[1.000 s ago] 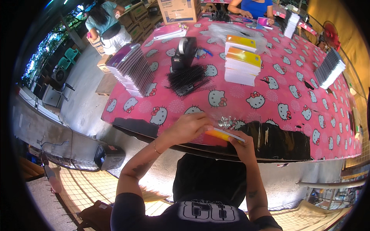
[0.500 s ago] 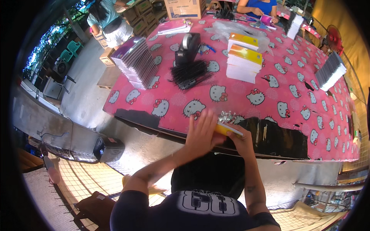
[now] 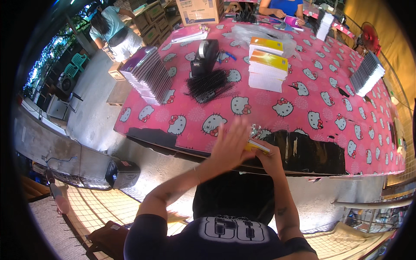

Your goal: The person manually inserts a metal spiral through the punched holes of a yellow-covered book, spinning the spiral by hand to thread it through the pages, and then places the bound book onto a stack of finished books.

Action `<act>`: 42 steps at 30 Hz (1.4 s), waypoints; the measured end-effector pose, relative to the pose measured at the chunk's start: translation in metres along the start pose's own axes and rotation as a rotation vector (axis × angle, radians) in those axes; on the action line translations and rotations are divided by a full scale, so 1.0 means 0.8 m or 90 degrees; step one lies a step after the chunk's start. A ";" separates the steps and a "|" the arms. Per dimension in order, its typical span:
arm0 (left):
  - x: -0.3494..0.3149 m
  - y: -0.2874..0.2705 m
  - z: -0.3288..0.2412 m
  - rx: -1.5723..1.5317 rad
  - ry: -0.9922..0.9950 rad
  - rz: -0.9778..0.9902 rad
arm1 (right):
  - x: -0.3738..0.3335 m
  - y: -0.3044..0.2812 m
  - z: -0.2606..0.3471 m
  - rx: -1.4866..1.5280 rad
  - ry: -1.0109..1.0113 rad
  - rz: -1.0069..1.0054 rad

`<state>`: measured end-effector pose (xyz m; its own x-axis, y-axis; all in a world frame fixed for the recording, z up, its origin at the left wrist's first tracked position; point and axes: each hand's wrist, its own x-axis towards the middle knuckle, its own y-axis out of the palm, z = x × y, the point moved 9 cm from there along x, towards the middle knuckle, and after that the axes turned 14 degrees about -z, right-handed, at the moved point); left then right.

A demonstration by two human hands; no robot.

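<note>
My right hand [image 3: 269, 157] is closed round a small yellow-covered booklet [image 3: 252, 146] at the table's near edge, with the thumb along its side. Against the booklet's left end, my left hand [image 3: 232, 141] is raised with its fingers stretched out; it partly hides the booklet, and whether the palm touches it I cannot tell. Just beyond the booklet lies a small cluster of shiny silvery pieces [image 3: 256, 130], too small to make out. Further off sits a pile of black spiral binding coils [image 3: 210, 86].
A black tape dispenser [image 3: 204, 58] stands behind the coils. Stacks of yellow-covered booklets [image 3: 268, 71], purple-covered spiral notebooks [image 3: 148, 76] and dark-spined notebooks [image 3: 367, 74] stand on the pink table. A cardboard box [image 3: 199, 11] is at the back. Two people work beyond.
The view has shifted slightly. My left hand has tilted more upright beside the booklet, covering more of it. My right hand keeps its hold.
</note>
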<state>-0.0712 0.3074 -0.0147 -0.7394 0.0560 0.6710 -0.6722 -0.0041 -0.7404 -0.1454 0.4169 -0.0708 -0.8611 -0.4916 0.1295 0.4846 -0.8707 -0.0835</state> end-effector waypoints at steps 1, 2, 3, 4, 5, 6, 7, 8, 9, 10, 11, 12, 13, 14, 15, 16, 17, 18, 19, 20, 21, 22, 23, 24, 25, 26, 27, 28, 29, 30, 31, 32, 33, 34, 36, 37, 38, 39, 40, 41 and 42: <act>-0.040 0.009 -0.023 -0.050 0.003 0.026 | 0.000 -0.004 -0.002 0.011 0.006 -0.019; -0.075 0.016 -0.041 -0.097 0.007 0.058 | 0.000 -0.001 0.000 0.012 -0.001 -0.012; -0.089 0.017 -0.049 -0.131 0.020 0.038 | 0.001 0.002 0.005 0.014 -0.008 -0.006; -0.060 0.009 -0.036 -0.070 0.017 0.004 | 0.000 0.003 0.005 0.010 -0.009 0.000; -0.005 -0.002 -0.015 -0.008 0.014 -0.031 | 0.002 0.004 0.008 0.002 -0.013 0.004; 0.026 -0.010 -0.005 0.054 0.010 -0.065 | 0.006 0.002 0.012 -0.006 -0.017 0.009; 0.004 0.002 -0.017 -0.002 0.008 0.010 | 0.005 0.001 0.014 -0.014 -0.020 0.014; -0.033 0.012 -0.033 -0.058 0.006 0.086 | -0.002 0.000 0.010 -0.008 -0.026 0.010; -0.047 0.019 -0.042 -0.107 0.009 0.156 | -0.004 0.003 0.011 0.002 -0.043 0.006; -0.042 0.014 -0.040 -0.094 0.017 0.091 | -0.004 0.005 0.013 0.011 -0.059 0.002; -0.036 0.010 -0.039 -0.080 0.025 0.026 | -0.001 0.003 0.012 0.004 -0.056 0.007; -0.032 0.004 -0.039 -0.070 0.028 -0.034 | -0.001 0.005 0.009 0.000 -0.048 0.017; 0.015 -0.009 -0.024 -0.031 -0.001 -0.073 | 0.000 0.004 0.007 -0.006 -0.043 0.025; 0.007 0.000 -0.030 -0.049 0.021 -0.021 | -0.001 0.004 0.005 -0.011 -0.037 0.032; -0.007 0.009 -0.040 -0.064 0.039 0.022 | -0.002 0.001 0.000 -0.013 -0.029 0.018; -0.026 0.020 -0.052 -0.082 0.063 0.063 | -0.004 -0.003 -0.008 -0.016 -0.025 -0.002; -0.080 0.030 -0.066 -0.131 0.083 0.068 | -0.001 -0.003 -0.010 -0.011 -0.024 -0.017; -0.060 0.024 -0.059 -0.093 0.082 0.037 | 0.003 -0.002 -0.009 -0.003 -0.026 -0.007; -0.032 0.013 -0.054 -0.058 0.074 0.015 | -0.001 0.001 -0.009 0.005 -0.017 0.006; -0.004 0.006 -0.044 -0.023 0.066 -0.005 | -0.007 0.005 -0.005 0.014 -0.007 0.020; 0.026 0.003 -0.031 -0.038 0.048 -0.060 | 0.000 -0.002 0.016 -0.075 -0.068 -0.005; 0.009 0.007 -0.038 -0.108 0.043 -0.012 | -0.004 -0.001 0.008 -0.062 -0.046 0.000; -0.023 0.008 -0.050 -0.177 0.039 0.036 | -0.007 0.001 -0.002 -0.050 -0.025 0.004; -0.050 0.012 -0.065 -0.245 0.042 0.078 | -0.004 -0.001 -0.006 -0.037 -0.011 0.002; -0.056 -0.018 -0.073 -0.259 0.047 -0.025 | -0.006 -0.001 0.001 -0.023 -0.013 -0.014; -0.051 -0.012 -0.061 -0.231 0.044 -0.028 | -0.002 0.000 0.004 -0.040 -0.030 -0.007; -0.011 -0.024 -0.050 -0.211 0.038 -0.026 | -0.001 -0.001 0.003 -0.062 -0.039 -0.003; 0.013 -0.029 -0.038 -0.187 0.029 -0.028 | -0.001 -0.001 0.004 -0.084 -0.051 0.007; 0.016 -0.025 -0.035 -0.204 0.056 -0.020 | -0.001 0.001 0.007 -0.098 -0.058 0.013; 0.020 -0.022 -0.034 -0.220 0.085 -0.016 | 0.000 0.001 0.012 -0.112 -0.070 0.018; 0.022 -0.021 -0.036 -0.236 0.115 -0.012 | 0.001 0.001 0.017 -0.126 -0.081 0.023; 0.023 -0.025 -0.035 -0.263 0.092 -0.033 | 0.003 0.000 0.014 -0.115 -0.089 0.022; 0.031 -0.034 -0.038 -0.295 0.074 -0.049 | 0.004 -0.001 0.010 -0.103 -0.092 0.015; 0.037 -0.041 -0.039 -0.327 0.055 -0.064 | 0.004 -0.003 0.007 -0.092 -0.095 0.007; 0.039 -0.031 -0.032 -0.298 0.046 -0.002 | 0.004 -0.005 0.010 -0.140 -0.057 0.020; 0.037 -0.026 -0.029 -0.282 0.039 0.028 | 0.004 -0.003 0.014 -0.164 -0.038 0.029; 0.034 -0.024 -0.029 -0.294 0.038 0.013 | 0.003 -0.002 0.013 -0.163 -0.033 0.038; 0.033 -0.024 -0.030 -0.307 0.039 -0.004 | 0.003 -0.002 0.014 -0.163 -0.028 0.045; 0.033 -0.026 -0.032 -0.320 0.040 -0.020 | 0.003 -0.001 0.017 -0.163 -0.024 0.052; 0.032 -0.029 -0.032 -0.331 0.021 -0.045 | 0.001 -0.006 0.027 -0.158 -0.046 0.051; 0.040 -0.041 -0.034 -0.341 0.001 -0.068 | 0.001 -0.010 0.047 -0.151 -0.068 0.052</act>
<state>-0.0722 0.3368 0.0301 -0.6674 0.0291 0.7441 -0.6298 0.5111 -0.5849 -0.1439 0.4235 -0.0327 -0.7932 -0.5698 0.2151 0.4918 -0.8075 -0.3255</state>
